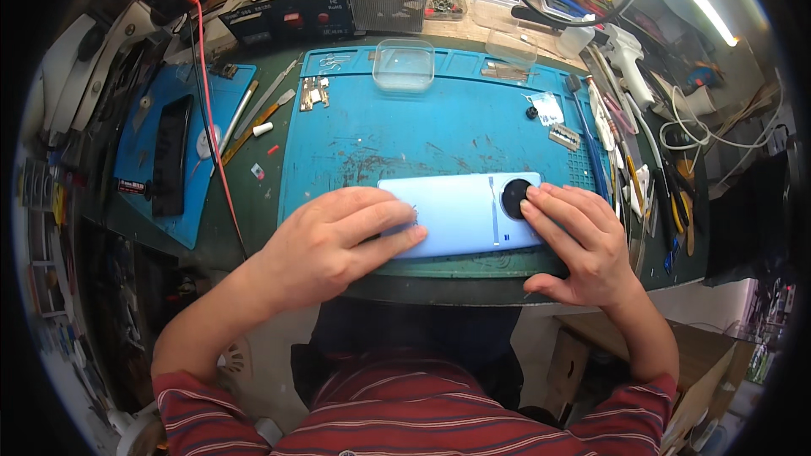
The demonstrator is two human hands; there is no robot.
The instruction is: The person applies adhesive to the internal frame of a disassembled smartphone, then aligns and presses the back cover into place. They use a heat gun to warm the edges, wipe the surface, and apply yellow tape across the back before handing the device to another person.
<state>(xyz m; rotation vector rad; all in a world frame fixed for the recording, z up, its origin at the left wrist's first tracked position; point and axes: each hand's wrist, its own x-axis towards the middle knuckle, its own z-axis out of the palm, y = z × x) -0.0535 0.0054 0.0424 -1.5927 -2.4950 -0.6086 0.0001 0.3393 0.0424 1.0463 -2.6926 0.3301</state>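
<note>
A light blue smartphone (456,215) lies back up near the front edge of the blue work mat (405,135). Its round black camera module (514,199) is toward the right end. My left hand (334,236) closes over the phone's left end, fingertips and thumb against the back cover. At the other end, my right hand (583,241) rests its extended fingers on the right edge of the camera module. The right thumb stands apart, below the phone's lower right corner. My palms hide parts of both ends.
A clear plastic tray (404,66) stands at the mat's back edge. A razor blade (564,137) lies at the right, beside several tools. On a smaller blue mat (190,160) at left lies a black phone-shaped panel (172,154). A red cable (207,84) hangs across there.
</note>
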